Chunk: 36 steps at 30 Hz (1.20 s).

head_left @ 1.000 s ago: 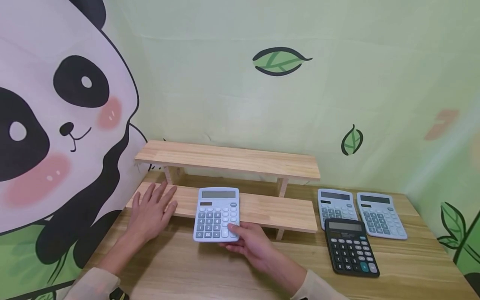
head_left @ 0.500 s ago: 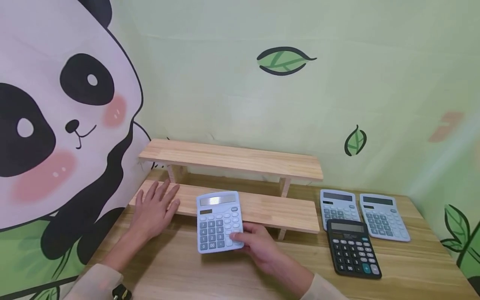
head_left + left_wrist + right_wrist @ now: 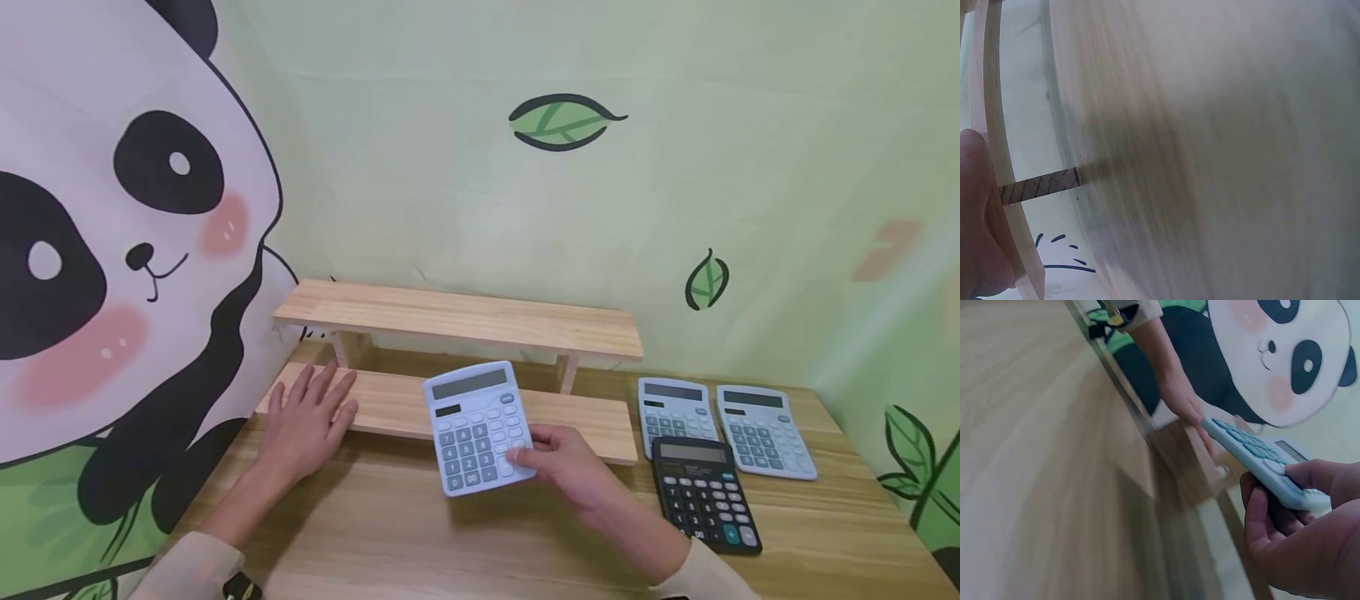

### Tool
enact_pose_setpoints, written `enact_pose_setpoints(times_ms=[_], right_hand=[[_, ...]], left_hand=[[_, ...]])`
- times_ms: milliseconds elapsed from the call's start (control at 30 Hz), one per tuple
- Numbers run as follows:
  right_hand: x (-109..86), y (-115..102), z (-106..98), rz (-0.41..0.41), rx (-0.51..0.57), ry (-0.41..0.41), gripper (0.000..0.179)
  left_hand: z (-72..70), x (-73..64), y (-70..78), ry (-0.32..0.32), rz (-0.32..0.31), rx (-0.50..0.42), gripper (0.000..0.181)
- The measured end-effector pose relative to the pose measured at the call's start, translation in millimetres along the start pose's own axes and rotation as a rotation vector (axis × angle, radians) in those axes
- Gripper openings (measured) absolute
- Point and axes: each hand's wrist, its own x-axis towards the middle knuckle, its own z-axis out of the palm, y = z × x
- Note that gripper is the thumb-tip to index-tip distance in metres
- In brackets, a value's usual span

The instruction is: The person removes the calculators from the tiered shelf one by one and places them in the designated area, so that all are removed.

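In the head view, my right hand (image 3: 577,471) grips a light blue calculator (image 3: 480,429) by its lower right edge, thumb on the keys and fingers beneath. The calculator is tilted and held in front of the lower shelf board, its display toward the back. The right wrist view shows the same calculator (image 3: 1266,453) from the side, pinched between thumb and curled fingers. My left hand (image 3: 303,425) rests with spread fingers on the left end of the two-tier wooden shelf's lower board (image 3: 585,423). In the left wrist view, part of the left hand (image 3: 982,231) lies against the board.
Two more light blue calculators (image 3: 765,429) lie side by side on the wooden table (image 3: 390,542) at the right. A black calculator (image 3: 705,492) overlaps the front of one of them. The shelf's upper board (image 3: 457,315) stands behind, near a green printed backdrop (image 3: 420,183).
My right hand has lifted the light blue calculator off the lower board's front, moved it to the right and turned it counterclockwise. The left hand has stayed on the board.
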Motion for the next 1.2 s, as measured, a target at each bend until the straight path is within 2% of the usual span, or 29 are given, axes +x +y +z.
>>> enact_pose_setpoints(times_ms=[367, 733, 933, 1067, 1200], right_hand=[[-36.5, -31, -73, 0.014, -0.082, 0.109, 0.051], [-73.8, -35, -139, 0.009, -0.101, 0.157, 0.063], [-90.9, -41, -178, -0.025, -0.147, 0.151, 0.053], [-103.7, -39, -208, -0.047, -0.14, 0.131, 0.028], [-117.2, -32, -237, -0.039, -0.12, 0.12, 0.032]], left_hand=[[-1.3, -1.8, 1.5, 0.011, -0.004, -0.009, 0.059], [-0.6, -0.3, 2.9, 0.01, 0.008, -0.01, 0.059], [0.6, 2.0, 1.2, 0.018, 0.014, -0.014, 0.06], [0.9, 0.7, 1.0, 0.001, 0.006, -0.016, 0.06], [-0.1, -0.5, -0.7, -0.007, 0.009, -0.018, 0.061]])
